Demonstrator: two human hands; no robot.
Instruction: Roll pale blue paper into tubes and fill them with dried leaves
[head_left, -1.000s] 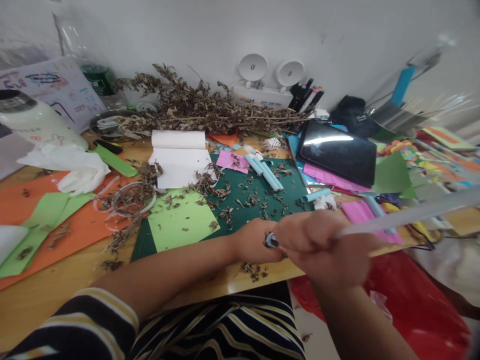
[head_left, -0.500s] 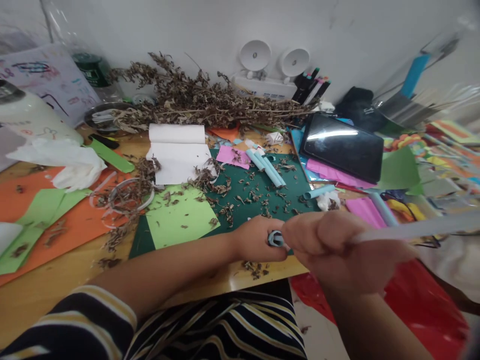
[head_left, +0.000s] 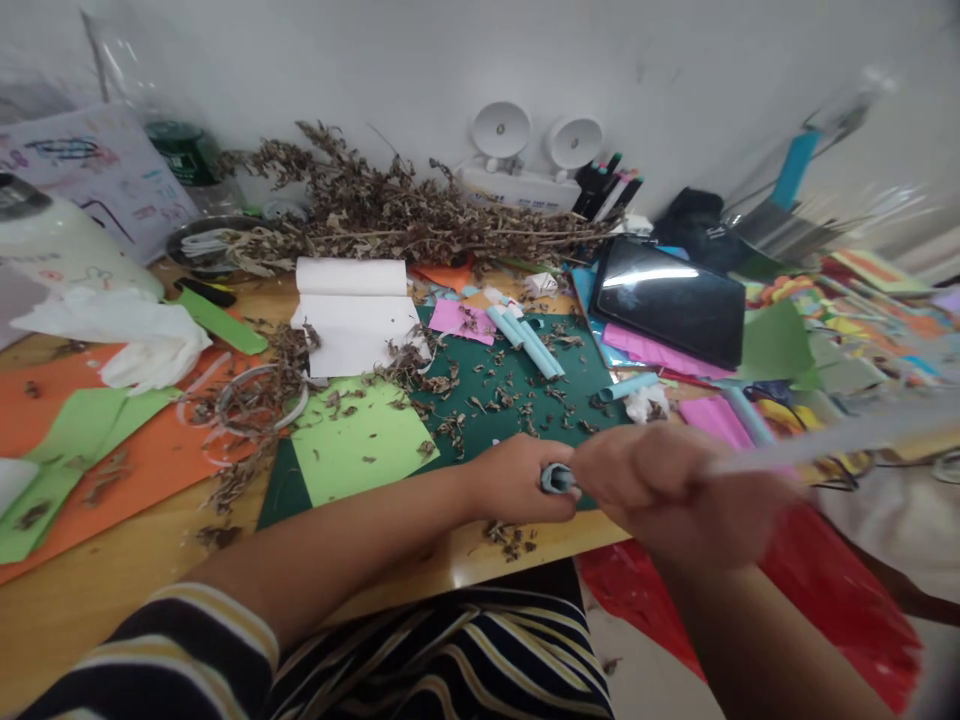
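Observation:
My left hand (head_left: pixel 510 480) is closed around a rolled light-blue paper tube (head_left: pixel 556 478), whose open end faces right. Against it, at the tube's mouth, is my right hand (head_left: pixel 667 490), blurred and closed on a long pale stick (head_left: pixel 832 438). The stick juts out to the right past the fist; whether its other end sits inside the tube is hidden. Both hands are over the front edge of the green cutting mat (head_left: pixel 499 395). More blue paper tubes (head_left: pixel 529 342) lie on the mat among dry leaf crumbs.
Dried leafy branches (head_left: pixel 390 205) lie along the wall. At the right are a black tablet (head_left: pixel 671 300), pink paper and craft scraps. Green paper (head_left: pixel 364 440), a white paper sheet (head_left: pixel 360 330) and a tape ring (head_left: pixel 259 398) lie left. A red plastic bag (head_left: pixel 637 600) is below.
My right hand and the pale stick are shifted slightly and remain blurred. My left hand stays around the blue paper tube. The view has turned a little to the right.

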